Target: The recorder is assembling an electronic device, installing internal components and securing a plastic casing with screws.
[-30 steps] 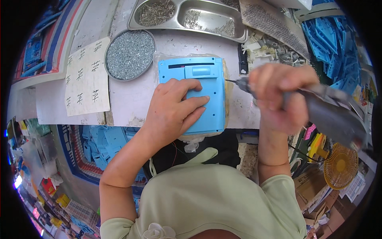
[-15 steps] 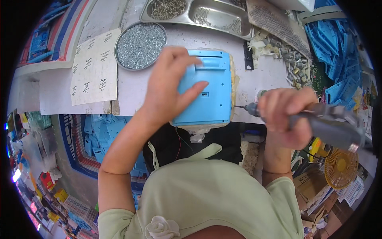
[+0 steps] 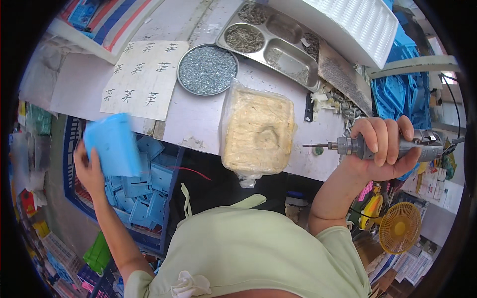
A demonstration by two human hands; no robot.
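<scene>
My left hand grips a light-blue plastic housing by its edge, the piece smeared by motion. It is held over a blue crate of similar blue housings on the left. My right hand is wrapped round a grey electric screwdriver, its thin bit pointing left above the table's front edge. Between the hands, a plastic-wrapped tan pad lies on the table with nothing on top.
Behind the pad are a round dish of small screws and a metal compartment tray. A sheet with handwriting lies left. Loose metal parts and a white ridged box stand right, above a yellow fan.
The blue housing has been lifted off the pad and carried left over the crate by my left hand. My right hand still holds the screwdriver, now further right with its bit level. The view has shifted.
</scene>
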